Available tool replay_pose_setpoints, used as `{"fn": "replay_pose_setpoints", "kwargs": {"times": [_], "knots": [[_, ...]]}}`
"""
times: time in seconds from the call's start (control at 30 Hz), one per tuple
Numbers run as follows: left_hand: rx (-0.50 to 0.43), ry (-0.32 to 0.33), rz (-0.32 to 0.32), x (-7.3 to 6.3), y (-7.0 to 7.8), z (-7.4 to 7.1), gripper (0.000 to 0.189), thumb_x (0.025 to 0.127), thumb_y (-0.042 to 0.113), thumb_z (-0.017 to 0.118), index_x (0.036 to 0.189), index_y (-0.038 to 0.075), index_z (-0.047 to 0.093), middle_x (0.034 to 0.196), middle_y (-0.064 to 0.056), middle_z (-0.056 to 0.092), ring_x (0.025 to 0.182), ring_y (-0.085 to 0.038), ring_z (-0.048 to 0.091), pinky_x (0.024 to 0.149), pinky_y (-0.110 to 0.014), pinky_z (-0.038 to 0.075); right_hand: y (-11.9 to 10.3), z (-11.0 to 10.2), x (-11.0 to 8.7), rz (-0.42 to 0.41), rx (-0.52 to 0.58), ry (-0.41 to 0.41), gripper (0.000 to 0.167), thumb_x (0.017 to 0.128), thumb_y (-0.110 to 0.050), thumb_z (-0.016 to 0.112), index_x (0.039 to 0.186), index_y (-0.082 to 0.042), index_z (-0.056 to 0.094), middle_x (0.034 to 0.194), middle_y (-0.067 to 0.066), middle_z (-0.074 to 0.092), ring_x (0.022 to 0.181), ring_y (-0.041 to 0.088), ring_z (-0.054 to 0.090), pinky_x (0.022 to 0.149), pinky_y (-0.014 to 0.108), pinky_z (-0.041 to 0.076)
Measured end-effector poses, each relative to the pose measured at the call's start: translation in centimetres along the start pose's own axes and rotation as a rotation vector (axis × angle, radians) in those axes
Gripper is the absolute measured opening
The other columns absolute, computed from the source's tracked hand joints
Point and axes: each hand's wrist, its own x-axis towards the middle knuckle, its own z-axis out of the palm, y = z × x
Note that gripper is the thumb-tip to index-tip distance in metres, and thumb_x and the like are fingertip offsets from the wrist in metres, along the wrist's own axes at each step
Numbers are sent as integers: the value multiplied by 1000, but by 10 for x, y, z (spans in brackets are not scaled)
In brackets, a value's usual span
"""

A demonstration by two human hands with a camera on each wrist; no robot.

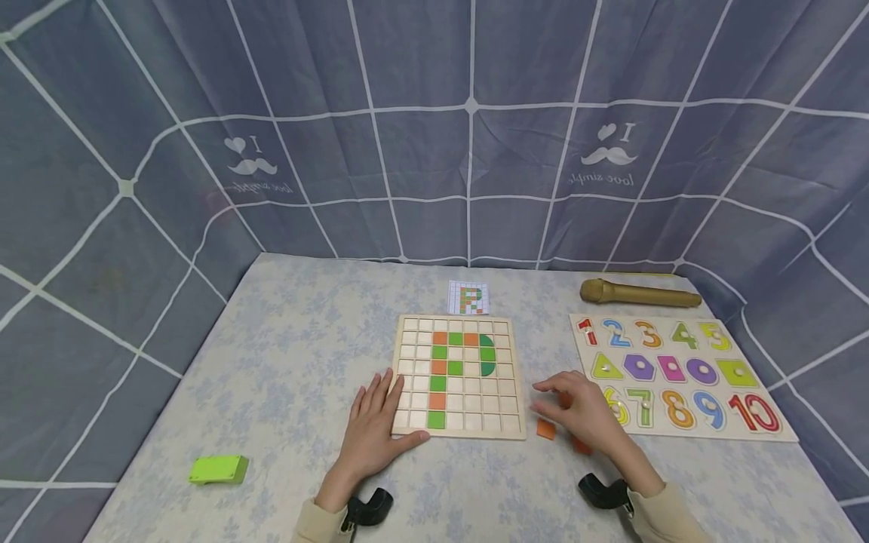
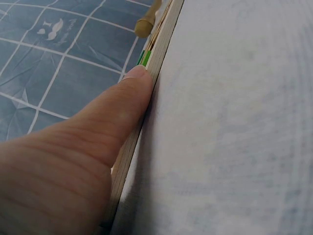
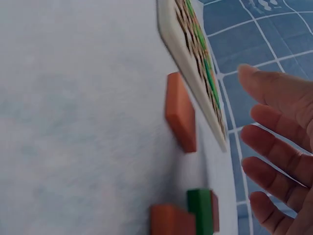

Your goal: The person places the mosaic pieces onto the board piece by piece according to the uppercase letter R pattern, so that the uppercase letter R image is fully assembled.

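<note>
A wooden grid board (image 1: 492, 407) lies flat on the table, with orange, green and half-round green tiles (image 1: 486, 354) set in its cells. My left hand (image 1: 373, 430) rests along its left side with fingers spread, and the thumb (image 2: 132, 93) touches the front edge. Right of the board my right hand (image 1: 584, 411) hovers, fingers bent loosely; the right wrist view shows nothing between them. Below it lie a loose orange tile (image 3: 180, 112), another orange tile (image 3: 166, 220) and a green tile (image 3: 199, 210). In the head view that hand partly hides the loose tiles.
Behind the board lies a small pattern card (image 1: 468, 299). A number and shape puzzle board (image 1: 692, 428) sits on the right, with a gold microphone (image 1: 645, 294) behind it. Front left is a lime-green block (image 1: 219, 469). Grey-blue curtains (image 1: 421, 151) enclose the table.
</note>
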Motion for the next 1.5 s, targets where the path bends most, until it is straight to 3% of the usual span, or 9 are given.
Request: {"fn": "replay_pose_setpoints", "kwargs": {"times": [0.23, 0.67, 1.03, 1.33, 1.5], "knots": [[5, -16, -13, 1, 1, -2, 96, 81, 60, 64, 148, 1, 30, 153, -20, 22, 140, -38, 14, 110, -54, 9, 2, -4, -10, 69, -34, -71, 29, 72, -35, 83, 95, -19, 76, 95, -11, 64, 88, 12, 55, 74, 34, 49], [-1, -10, -12, 1, 0, 0, 97, 79, 59, 66, 148, 1, 30, 153, -20, 21, 141, -37, 13, 110, -53, 7, 6, -3, -16, 9, -54, -164, 26, 69, -37, 85, 88, -22, 76, 89, -17, 61, 84, 8, 49, 72, 31, 46], [14, 1, -1, 0, -1, 1, 96, 80, 60, 65, 148, 0, 31, 152, -20, 23, 140, -39, 15, 110, -54, 9, 6, -1, -16, 21, -48, -186, 20, 69, -34, 85, 82, -25, 73, 84, -19, 59, 81, 7, 49, 71, 30, 45], [6, -8, -3, 0, -1, 1, 95, 81, 60, 64, 148, 1, 31, 152, -20, 23, 140, -38, 14, 110, -54, 9, -3, -3, -15, 54, -88, -212, 18, 70, -30, 85, 77, -31, 68, 70, -20, 54, 63, 5, 44, 57, 24, 36], [3, -6, -5, 0, -1, 0, 95, 80, 60, 64, 148, 1, 31, 152, -20, 23, 140, -38, 15, 109, -55, 10, -4, -5, -10, 87, -7, -235, 13, 74, -26, 82, 78, -26, 70, 63, -16, 50, 55, 4, 42, 49, 22, 35]]}}
